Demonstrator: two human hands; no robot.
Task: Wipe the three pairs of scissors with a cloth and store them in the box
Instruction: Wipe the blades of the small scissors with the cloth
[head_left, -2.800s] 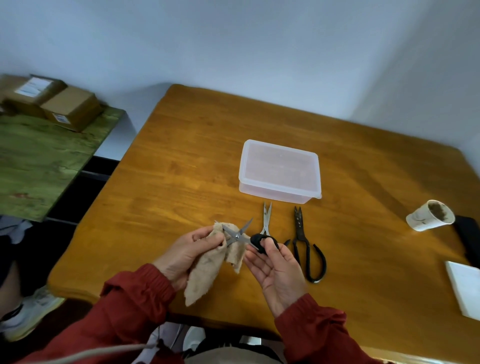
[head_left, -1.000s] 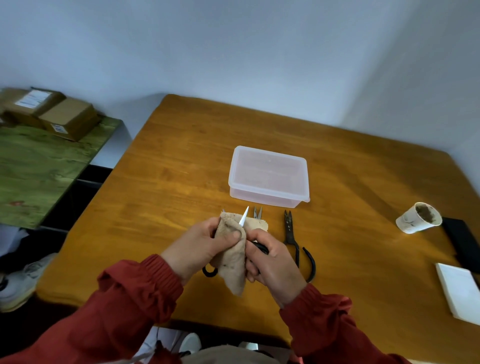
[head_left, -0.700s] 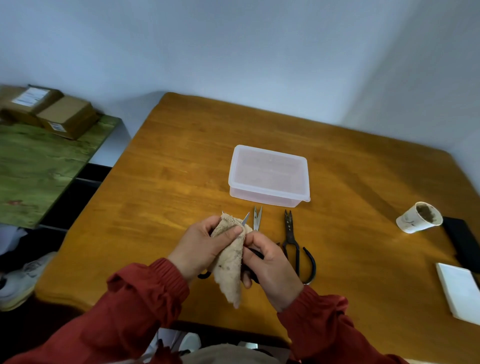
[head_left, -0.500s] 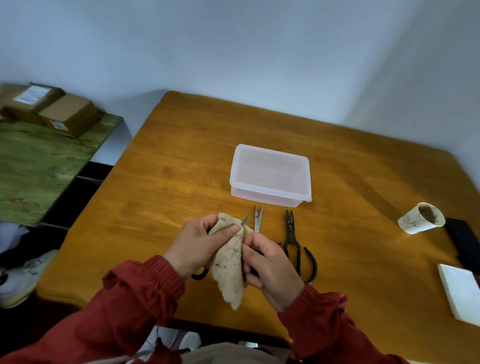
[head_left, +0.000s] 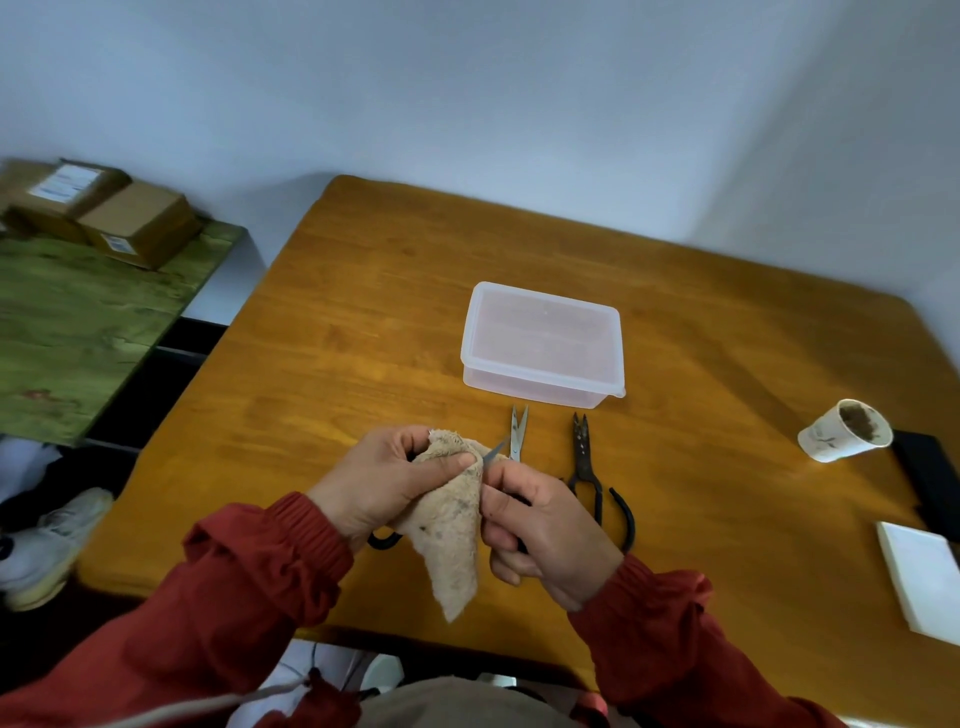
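Cloth on the blade
Left hand (head_left: 382, 486) pinches cloth (head_left: 453, 530) round the scissors (head_left: 497, 447) blade; right hand (head_left: 550, 530) fingers (head_left: 505, 535) curl round its black handle.

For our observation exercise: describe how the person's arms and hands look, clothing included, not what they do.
Both arms wear long dark red sleeves, loose and creased; the left sleeve and right sleeve each end in a gathered ribbed cuff at the wrist. The left hand and right hand are bare: no gloves, no rings or watch visible.
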